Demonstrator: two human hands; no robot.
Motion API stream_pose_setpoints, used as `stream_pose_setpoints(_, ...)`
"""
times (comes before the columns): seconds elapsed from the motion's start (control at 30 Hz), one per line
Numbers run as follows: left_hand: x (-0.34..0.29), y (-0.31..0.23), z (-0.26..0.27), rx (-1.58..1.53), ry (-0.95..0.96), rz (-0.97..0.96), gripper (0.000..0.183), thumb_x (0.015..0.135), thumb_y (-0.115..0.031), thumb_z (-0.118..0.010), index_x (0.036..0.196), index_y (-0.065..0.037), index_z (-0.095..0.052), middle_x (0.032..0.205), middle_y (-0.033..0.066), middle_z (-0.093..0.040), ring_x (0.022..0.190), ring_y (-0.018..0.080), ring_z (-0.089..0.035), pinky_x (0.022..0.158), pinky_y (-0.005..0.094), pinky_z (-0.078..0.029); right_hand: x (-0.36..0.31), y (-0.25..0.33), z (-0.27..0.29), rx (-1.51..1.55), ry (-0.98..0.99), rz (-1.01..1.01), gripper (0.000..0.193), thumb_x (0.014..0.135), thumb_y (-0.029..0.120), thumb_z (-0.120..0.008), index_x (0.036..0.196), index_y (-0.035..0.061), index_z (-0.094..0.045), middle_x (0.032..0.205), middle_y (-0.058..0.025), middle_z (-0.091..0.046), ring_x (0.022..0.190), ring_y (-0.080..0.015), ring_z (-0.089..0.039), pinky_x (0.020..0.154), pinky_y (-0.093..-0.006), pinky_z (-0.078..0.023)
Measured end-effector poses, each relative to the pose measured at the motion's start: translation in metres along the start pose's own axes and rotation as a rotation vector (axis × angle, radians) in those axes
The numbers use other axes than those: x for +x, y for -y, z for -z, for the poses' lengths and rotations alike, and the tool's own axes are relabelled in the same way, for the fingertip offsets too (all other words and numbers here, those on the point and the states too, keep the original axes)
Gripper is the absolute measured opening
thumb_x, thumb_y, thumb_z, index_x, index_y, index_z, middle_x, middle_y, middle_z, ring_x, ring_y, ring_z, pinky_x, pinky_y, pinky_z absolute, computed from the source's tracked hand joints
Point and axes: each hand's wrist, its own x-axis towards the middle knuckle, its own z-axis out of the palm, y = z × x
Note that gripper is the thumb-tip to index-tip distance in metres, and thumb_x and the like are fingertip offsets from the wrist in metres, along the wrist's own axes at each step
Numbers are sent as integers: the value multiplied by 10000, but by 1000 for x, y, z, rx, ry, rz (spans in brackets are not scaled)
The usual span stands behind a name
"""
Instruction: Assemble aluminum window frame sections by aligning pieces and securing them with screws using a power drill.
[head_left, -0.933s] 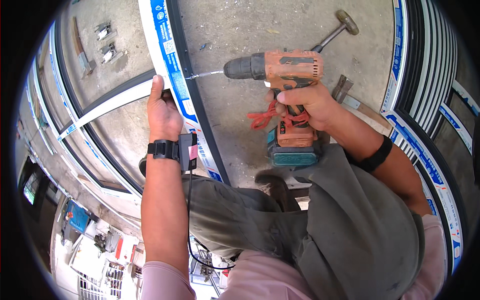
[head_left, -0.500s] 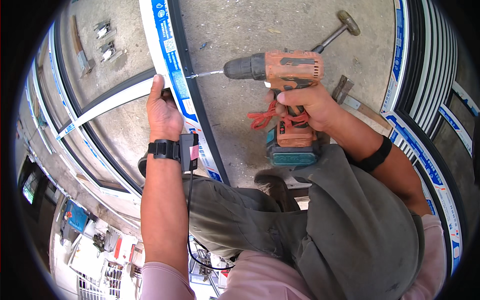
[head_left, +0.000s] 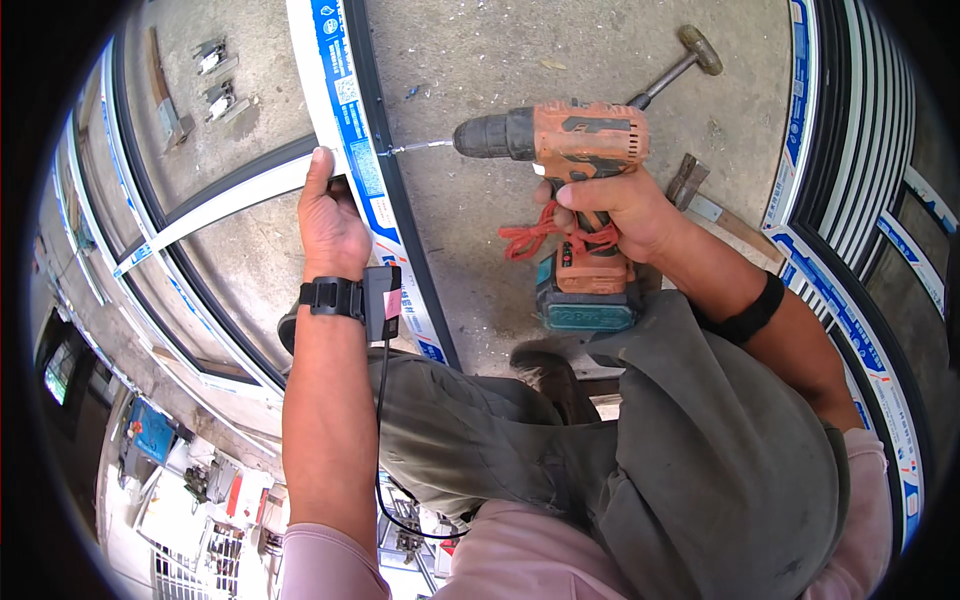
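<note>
My right hand [head_left: 612, 208] grips the handle of an orange cordless drill [head_left: 565, 145] with a teal battery and a red cord tied round it. The drill lies level, its bit [head_left: 415, 147] touching the dark edge of a white window frame [head_left: 352, 150] covered with blue-printed film. My left hand [head_left: 330, 222] presses flat on that frame where a white crossbar [head_left: 215, 208] meets it, just left of the bit. A black wrist strap with a small box [head_left: 362, 298] and a cable sits on my left wrist.
The frame lies on a concrete floor [head_left: 600, 50]. A hammer [head_left: 682, 62] lies beyond the drill, a second tool [head_left: 688, 180] to its right. More film-wrapped frames [head_left: 850, 130] are stacked at right. Small metal fittings [head_left: 218, 75] lie at upper left. My shoe [head_left: 545, 375] is below the drill.
</note>
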Motion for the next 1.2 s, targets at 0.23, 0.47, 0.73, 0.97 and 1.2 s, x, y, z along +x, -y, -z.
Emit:
stream_pose_setpoints(0.23,-2,-1,-2,-4,-12,-6,334,886,-262,-671,1095,-13,-594,1015,97,-624,947,210,-603,897,361,-505,-2,-1,-3,-35,9,24,299,791,41,-637,1085,6,-591,943,-128,-663,690,-165,-642,612,-312,-543)
stream_pose_setpoints(0.47,6,2,6,47,12,-20,344,902,-289,-648,1100,-12,-594,1014,118,-617,964,225,-598,904,381,-500,5,21,-4,87,-34,-201,312,815,118,-641,1103,33,-555,926,-115,-662,659,-144,-628,574,-303,-538)
stream_pose_setpoints(0.73,3,1,3,46,10,-33,365,918,-297,-630,1103,14,-581,1025,136,-606,981,239,-597,909,398,-501,2,18,-8,89,-101,-240,280,834,139,-635,1082,37,-558,925,-110,-650,662,-140,-583,549,-319,-511)
stream_pose_setpoints(0.97,5,3,4,31,6,-41,349,927,-287,-618,1096,14,-567,1017,142,-602,957,243,-609,896,403,-515,4,17,-13,108,-85,-252,285,829,137,-637,1085,37,-560,929,-108,-651,675,-145,-589,547,-319,-509)
stream_pose_setpoints(1.2,6,2,3,50,30,-37,336,929,-291,-613,1087,3,-581,1013,130,-600,966,238,-603,880,398,-521,3,19,-13,91,-93,-209,308,819,94,-630,1102,2,-552,933,-132,-647,666,-153,-586,520,-326,-499)
